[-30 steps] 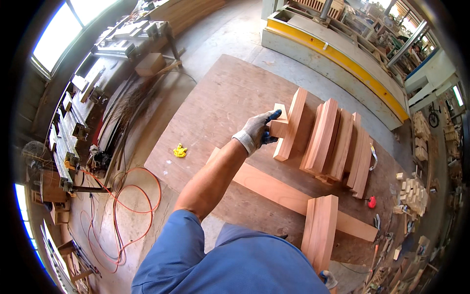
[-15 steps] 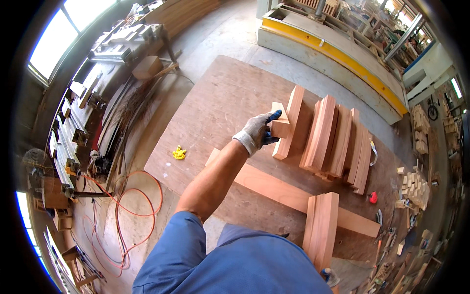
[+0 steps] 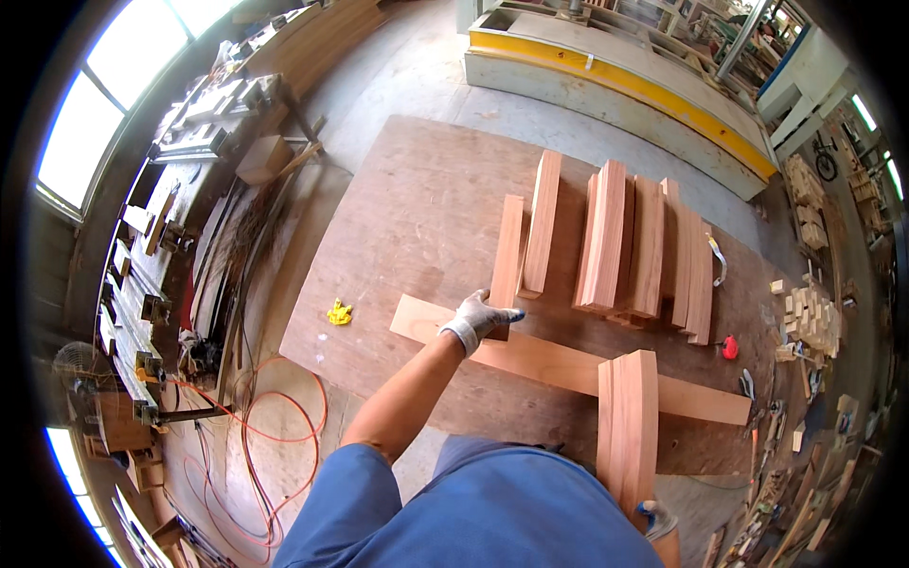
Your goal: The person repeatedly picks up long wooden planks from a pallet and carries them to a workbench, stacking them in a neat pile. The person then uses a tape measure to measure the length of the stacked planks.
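Note:
My left hand [image 3: 483, 315], in a white glove with blue fingertips, grips the near end of a squared wooden piece [image 3: 507, 241]. Its thumb lies across the end; the other fingers are partly hidden. This piece rests on the brown panel, just left of a longer upright-looking wooden piece [image 3: 543, 227]. Low in the view, my right hand [image 3: 659, 520], gloved too, is closed at the near end of a bundle of curved wooden pieces [image 3: 627, 421], its fingers largely hidden. That bundle passes over a long flat board [image 3: 540, 364].
Several curved wooden pieces [image 3: 620, 246] stand in a row on the brown panel [image 3: 398, 218]. A yellow crumpled item [image 3: 339, 312] lies left, a red tool [image 3: 729, 347] right. Orange hose [image 3: 317, 417] coils on the floor. A yellow-edged machine [image 3: 615, 80] stands beyond.
My left hand has come nearer to me and its wooden piece now lies lengthwise beside the row. The view has shifted slightly; my right hand stays by the bundle.

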`<state>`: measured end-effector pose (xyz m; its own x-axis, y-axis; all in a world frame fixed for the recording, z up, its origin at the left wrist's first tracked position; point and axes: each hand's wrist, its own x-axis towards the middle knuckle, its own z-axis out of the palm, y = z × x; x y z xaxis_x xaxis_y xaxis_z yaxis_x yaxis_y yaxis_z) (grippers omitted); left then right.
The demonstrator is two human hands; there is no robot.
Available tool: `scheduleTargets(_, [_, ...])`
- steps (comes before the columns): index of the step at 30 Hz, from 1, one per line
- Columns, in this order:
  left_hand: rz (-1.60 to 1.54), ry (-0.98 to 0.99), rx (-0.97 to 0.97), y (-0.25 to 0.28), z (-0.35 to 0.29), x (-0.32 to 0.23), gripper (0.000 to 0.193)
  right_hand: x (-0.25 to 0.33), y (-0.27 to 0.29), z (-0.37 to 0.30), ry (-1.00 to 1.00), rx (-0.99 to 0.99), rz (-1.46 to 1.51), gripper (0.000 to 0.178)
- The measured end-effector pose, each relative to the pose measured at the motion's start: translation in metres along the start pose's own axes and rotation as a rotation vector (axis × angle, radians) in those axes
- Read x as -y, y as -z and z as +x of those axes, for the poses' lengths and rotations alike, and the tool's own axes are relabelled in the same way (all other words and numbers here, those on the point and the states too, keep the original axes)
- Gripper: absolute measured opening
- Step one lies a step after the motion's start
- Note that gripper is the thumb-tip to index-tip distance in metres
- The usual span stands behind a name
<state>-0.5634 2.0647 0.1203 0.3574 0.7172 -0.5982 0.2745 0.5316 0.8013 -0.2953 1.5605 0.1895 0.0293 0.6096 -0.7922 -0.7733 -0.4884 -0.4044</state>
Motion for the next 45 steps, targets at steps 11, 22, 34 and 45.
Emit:
scheduleTargets(11, [-0.038,-0.057,-0.127,0.0,0.052,0.037,0.056,-0.004,0.011,0.01,-0.056,0.023,-0.051,0.085])
scheduleTargets(22, [0.001,-0.111,-0.111,-0.012,0.097,-0.003,0.06,0.04,-0.043,-0.006,-0.039,-0.001,-0.108,0.078])
scheduleTargets(34, [0.556,-0.137,-0.255,-0.045,0.12,-0.05,0.112,0.022,-0.021,0.001,-0.063,-0.062,-0.178,0.081])
scheduleTargets(45, [0.676,-0.299,-0.087,-0.104,0.145,-0.046,0.104,0.011,0.002,0.0,-0.086,-0.058,-0.09,0.08])
